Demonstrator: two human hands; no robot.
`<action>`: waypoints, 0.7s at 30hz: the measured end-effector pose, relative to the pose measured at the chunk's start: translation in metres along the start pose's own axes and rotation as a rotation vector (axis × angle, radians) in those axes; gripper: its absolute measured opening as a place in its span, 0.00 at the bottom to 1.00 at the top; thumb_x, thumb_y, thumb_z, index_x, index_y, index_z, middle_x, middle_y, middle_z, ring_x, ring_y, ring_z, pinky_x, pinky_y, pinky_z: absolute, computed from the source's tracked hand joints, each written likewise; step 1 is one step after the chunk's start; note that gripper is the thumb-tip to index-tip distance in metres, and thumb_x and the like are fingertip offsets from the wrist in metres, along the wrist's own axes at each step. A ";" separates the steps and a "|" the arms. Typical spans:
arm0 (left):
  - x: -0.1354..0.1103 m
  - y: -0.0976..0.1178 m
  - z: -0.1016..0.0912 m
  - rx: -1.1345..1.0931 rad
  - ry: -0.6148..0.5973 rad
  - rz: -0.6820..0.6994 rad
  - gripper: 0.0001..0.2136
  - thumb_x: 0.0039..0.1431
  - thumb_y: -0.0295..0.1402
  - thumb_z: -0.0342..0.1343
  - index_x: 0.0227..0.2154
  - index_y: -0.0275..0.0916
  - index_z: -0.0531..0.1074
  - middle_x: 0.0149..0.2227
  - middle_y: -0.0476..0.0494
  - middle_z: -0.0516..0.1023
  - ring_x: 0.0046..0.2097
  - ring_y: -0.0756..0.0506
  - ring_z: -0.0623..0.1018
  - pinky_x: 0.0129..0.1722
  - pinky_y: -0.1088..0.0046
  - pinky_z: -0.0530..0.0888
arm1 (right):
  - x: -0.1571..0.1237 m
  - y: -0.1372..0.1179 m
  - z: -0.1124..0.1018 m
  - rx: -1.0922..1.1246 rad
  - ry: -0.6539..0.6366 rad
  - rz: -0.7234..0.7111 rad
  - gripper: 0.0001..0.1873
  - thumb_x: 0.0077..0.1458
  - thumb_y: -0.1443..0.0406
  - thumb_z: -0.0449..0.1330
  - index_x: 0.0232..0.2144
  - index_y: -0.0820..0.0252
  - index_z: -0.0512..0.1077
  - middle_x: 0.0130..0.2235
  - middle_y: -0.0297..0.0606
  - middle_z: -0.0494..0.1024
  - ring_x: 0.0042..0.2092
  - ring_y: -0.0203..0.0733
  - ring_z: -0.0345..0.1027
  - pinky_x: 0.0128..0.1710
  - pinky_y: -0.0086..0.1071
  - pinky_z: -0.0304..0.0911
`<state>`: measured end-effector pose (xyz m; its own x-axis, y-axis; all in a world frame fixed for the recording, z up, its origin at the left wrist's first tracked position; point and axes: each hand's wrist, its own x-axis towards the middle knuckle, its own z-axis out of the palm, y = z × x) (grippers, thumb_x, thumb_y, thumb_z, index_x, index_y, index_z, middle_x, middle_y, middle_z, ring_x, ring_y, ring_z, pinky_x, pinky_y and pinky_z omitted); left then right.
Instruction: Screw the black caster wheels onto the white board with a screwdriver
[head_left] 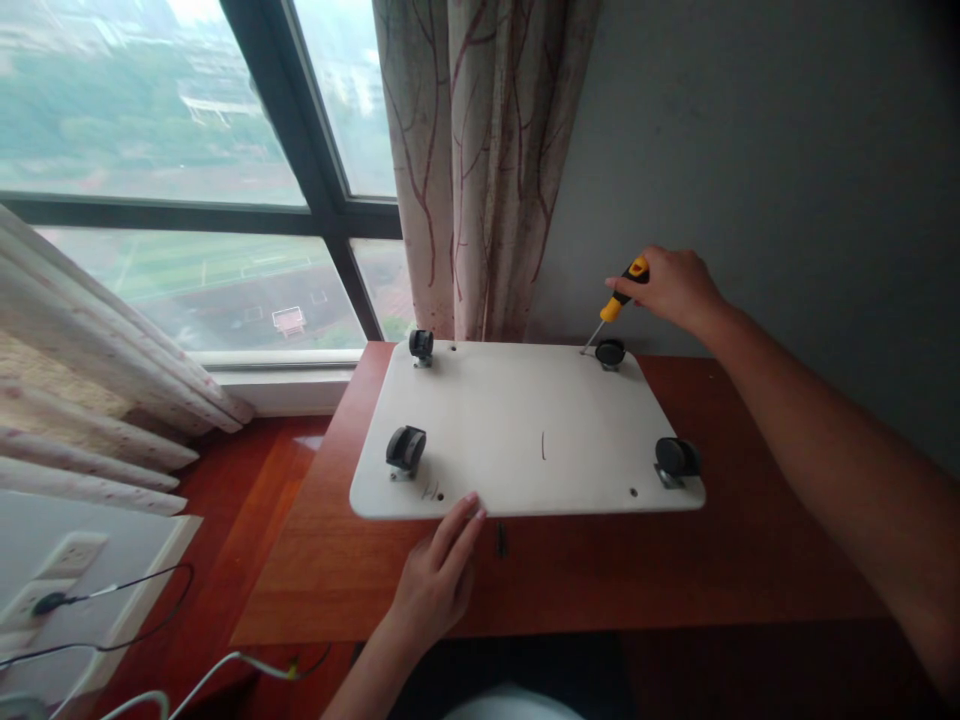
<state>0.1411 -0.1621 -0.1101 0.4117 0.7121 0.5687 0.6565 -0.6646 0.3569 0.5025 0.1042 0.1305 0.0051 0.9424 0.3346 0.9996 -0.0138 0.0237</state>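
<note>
A white board (487,420) with rounded corners lies flat on the wooden table. Black casters stand upward near its corners, among them one at the far right (610,353) and one at the near left (406,450). My right hand (679,285) is closed around the handle of a yellow and black screwdriver (616,302). The screwdriver slants down, its tip at a hole by the far right caster. My left hand (442,570) rests its outstretched fingertips on the board's near edge and holds nothing.
The brown table (315,570) reaches past the board on both sides. A small dark item (501,540) lies in front of the board. Behind are a curtain (487,180) and a grey wall. Cables (150,640) run from a wall socket at lower left.
</note>
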 end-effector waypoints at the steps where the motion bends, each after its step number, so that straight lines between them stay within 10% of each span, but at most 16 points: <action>1: 0.000 0.000 0.000 -0.001 -0.001 -0.001 0.34 0.62 0.16 0.46 0.70 0.39 0.51 0.66 0.30 0.65 0.65 0.40 0.69 0.55 0.66 0.77 | 0.000 -0.001 -0.001 0.001 -0.010 -0.001 0.23 0.58 0.46 0.60 0.39 0.60 0.72 0.41 0.52 0.81 0.37 0.49 0.70 0.32 0.37 0.52; 13: -0.001 0.000 0.001 -0.006 -0.010 -0.013 0.35 0.62 0.17 0.46 0.71 0.40 0.51 0.66 0.30 0.64 0.65 0.39 0.70 0.55 0.65 0.77 | -0.009 -0.007 -0.015 0.141 -0.081 -0.059 0.18 0.60 0.47 0.58 0.35 0.55 0.68 0.39 0.51 0.80 0.42 0.54 0.69 0.40 0.42 0.58; 21: 0.000 0.000 0.000 -0.039 0.007 -0.014 0.35 0.61 0.17 0.47 0.70 0.40 0.51 0.67 0.31 0.63 0.65 0.39 0.69 0.57 0.65 0.76 | -0.048 -0.019 -0.063 0.264 0.172 -0.061 0.18 0.58 0.43 0.56 0.37 0.46 0.73 0.38 0.43 0.81 0.42 0.58 0.75 0.41 0.50 0.67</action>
<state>0.1413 -0.1616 -0.1101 0.3975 0.7201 0.5687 0.6373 -0.6626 0.3935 0.4811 0.0381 0.1736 -0.0372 0.8681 0.4949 0.9704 0.1496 -0.1894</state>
